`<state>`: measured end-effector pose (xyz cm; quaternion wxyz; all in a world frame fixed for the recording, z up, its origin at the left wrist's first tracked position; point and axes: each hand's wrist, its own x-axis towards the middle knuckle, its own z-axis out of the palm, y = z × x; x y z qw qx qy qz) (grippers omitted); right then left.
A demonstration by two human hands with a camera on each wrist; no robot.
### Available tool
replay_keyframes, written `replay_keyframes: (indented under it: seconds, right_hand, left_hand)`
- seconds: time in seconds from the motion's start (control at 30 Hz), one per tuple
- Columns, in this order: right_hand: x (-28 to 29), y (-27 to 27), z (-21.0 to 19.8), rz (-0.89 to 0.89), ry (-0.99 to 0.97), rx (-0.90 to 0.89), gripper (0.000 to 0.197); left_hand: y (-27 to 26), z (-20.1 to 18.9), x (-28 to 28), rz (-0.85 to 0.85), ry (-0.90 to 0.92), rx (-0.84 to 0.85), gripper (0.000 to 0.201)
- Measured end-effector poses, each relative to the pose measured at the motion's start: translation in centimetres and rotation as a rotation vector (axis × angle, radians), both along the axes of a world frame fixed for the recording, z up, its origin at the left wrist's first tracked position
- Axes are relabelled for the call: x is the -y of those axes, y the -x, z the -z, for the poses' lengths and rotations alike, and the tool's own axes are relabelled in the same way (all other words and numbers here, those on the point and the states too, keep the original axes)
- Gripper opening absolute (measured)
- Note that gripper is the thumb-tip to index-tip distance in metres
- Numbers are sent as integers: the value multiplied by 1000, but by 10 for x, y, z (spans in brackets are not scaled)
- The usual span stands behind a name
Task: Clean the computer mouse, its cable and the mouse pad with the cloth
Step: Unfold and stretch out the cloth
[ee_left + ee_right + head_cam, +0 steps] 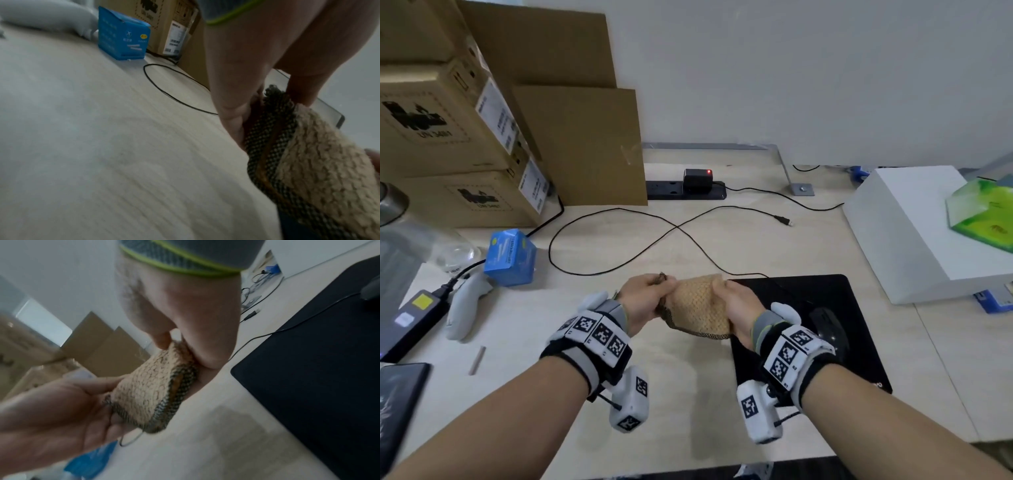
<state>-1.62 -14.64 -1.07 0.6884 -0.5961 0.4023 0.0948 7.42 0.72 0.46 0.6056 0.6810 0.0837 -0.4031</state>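
A tan, nubby cloth (698, 305) with a dark checked edge is held above the desk between both hands. My left hand (645, 299) pinches its left edge (273, 113). My right hand (736, 305) pinches its right edge (180, 356). The cloth (152, 389) is folded over, its checked underside (267, 146) showing. The black mouse (828, 327) sits on the black mouse pad (859, 342) just right of my right wrist. Its black cable (619, 233) loops across the desk to a loose USB plug (784, 221).
Cardboard boxes (458, 144) stack at the back left, a blue box (510, 257) in front of them. A power strip (685, 190) lies at the back. A white block (914, 233) stands at right. A grey controller (465, 305) and a power brick (417, 315) lie at left.
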Motion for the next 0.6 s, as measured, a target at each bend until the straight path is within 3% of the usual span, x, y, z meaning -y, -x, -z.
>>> replay_keyframes:
  seconds: [0.13,0.23,0.33,0.43,0.53,0.6]
  right_hand:
    - [-10,9,28,-94,256,-16,30]
    - [-17,10,29,-41,77,20,22]
    - [-20,7,29,58,-194,78,20]
    - [-19,5,28,63,-269,94,21]
    - [-16,4,37,-8,-136,46,18]
    - [-18,5,45,-75,35,-25,19]
  left_hand:
    - [8,25,-9,24,-130,137,9]
    - [12,31,-13,-19,-35,74,10]
    - [16,34,-15,-11,98,-154,23]
    - [16,45,-22,-26,187,-282,35]
    - [15,53,-25,-127,155,-211,35]
    - [17,60,-25,-118,28,-119,26]
